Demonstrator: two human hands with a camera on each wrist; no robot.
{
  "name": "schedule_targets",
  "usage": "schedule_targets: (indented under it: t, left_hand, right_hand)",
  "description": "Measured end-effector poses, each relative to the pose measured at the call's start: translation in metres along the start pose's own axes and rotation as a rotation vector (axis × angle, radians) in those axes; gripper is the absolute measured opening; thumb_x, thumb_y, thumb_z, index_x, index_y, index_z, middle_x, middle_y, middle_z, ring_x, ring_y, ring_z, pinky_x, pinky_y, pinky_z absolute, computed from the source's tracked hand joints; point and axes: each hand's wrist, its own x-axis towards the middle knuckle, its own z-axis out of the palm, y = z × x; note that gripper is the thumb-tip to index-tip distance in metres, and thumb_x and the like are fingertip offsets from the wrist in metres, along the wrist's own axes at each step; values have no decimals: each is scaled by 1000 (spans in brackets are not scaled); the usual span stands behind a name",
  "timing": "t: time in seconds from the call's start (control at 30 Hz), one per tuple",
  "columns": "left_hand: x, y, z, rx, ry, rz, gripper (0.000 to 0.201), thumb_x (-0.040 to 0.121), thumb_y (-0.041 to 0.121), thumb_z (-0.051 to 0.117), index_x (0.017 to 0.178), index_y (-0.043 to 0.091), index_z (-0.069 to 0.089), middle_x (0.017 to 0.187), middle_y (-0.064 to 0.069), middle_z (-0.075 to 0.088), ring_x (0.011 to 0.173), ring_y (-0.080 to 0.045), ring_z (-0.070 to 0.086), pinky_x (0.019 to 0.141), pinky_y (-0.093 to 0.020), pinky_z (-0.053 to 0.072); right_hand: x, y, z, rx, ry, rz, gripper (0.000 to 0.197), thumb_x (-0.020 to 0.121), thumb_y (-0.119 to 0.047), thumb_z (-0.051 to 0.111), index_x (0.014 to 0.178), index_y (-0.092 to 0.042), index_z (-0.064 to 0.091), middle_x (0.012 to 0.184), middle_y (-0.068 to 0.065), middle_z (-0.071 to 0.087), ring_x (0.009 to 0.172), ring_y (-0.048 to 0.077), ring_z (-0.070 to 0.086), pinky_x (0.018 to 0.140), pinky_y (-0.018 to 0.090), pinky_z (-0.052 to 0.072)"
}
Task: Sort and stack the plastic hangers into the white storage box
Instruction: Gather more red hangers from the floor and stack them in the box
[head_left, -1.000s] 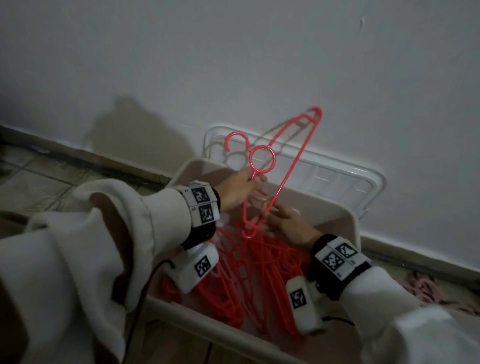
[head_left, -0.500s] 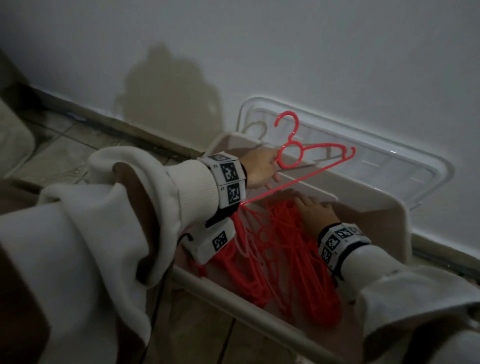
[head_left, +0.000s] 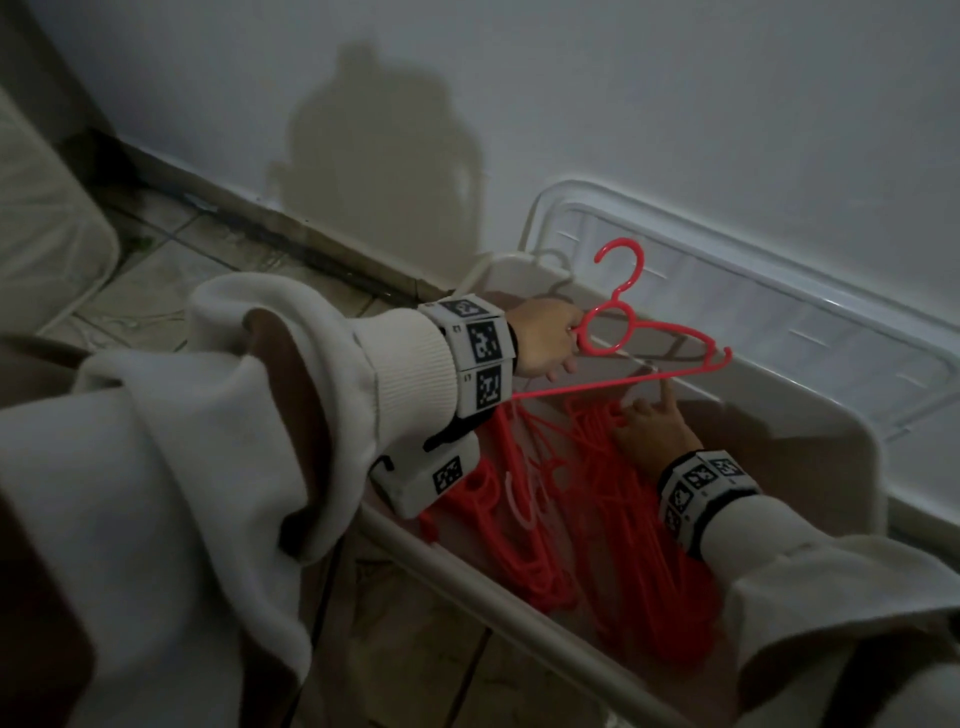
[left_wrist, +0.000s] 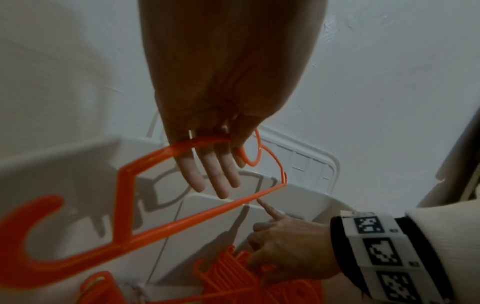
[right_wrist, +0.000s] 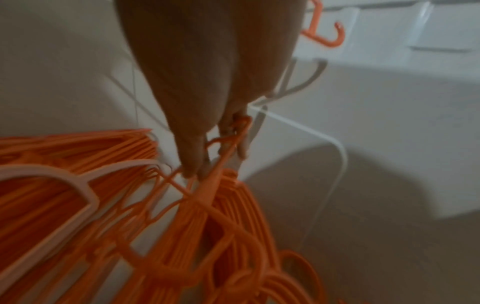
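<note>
The white storage box (head_left: 519, 613) is filling the lower right of the frame, holding the stacked red hangers (head_left: 613, 519). The left hand (head_left: 545, 338) is pinching one red hanger (head_left: 623, 364) near its neck ring, long axis running right. Below it, the right hand (head_left: 649, 431) is gripping the stack, index finger pointing up at the bar.

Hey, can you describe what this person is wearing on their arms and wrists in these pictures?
Both arms wear loose cream sleeves with ribbed cuffs. Each wrist carries a black strap with white blocks printed with square black-and-white codes: the left wristband and the right wristband. A white camera box with a dark cable hangs under the left wrist. The hands are bare.
</note>
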Motion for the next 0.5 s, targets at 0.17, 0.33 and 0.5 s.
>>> schedule_targets:
  t: [0.17,0.33,0.5]
  left_hand:
    - [1,1,-3,90,17,21,32,96,-2,28,122,-4,47,112,-20,62,62,-7,51,44,-7,42]
    - [2,7,1,80,27,51,39,96,-5,24,130,-7,42,118,-27,59,62,-10,50,42,-6,41]
    - [8,13,7,18,70,87,37,93,-9,23,124,-9,44,103,-26,61,60,-14,51,39,-7,39]
  right_hand:
    - [-4,14,-12,106,6,-43,27,95,-23,38,112,-22,59,115,1,63,115,18,52,105,37,23]
    - [-25,41,-27,242,382,38,24,71,-34,54,75,-20,72,75,6,71,82,23,67,80,36,22]
    - [-59,58,-33,303,263,214,32,94,-43,38,96,-26,66,102,-4,67,108,17,48,90,37,21]
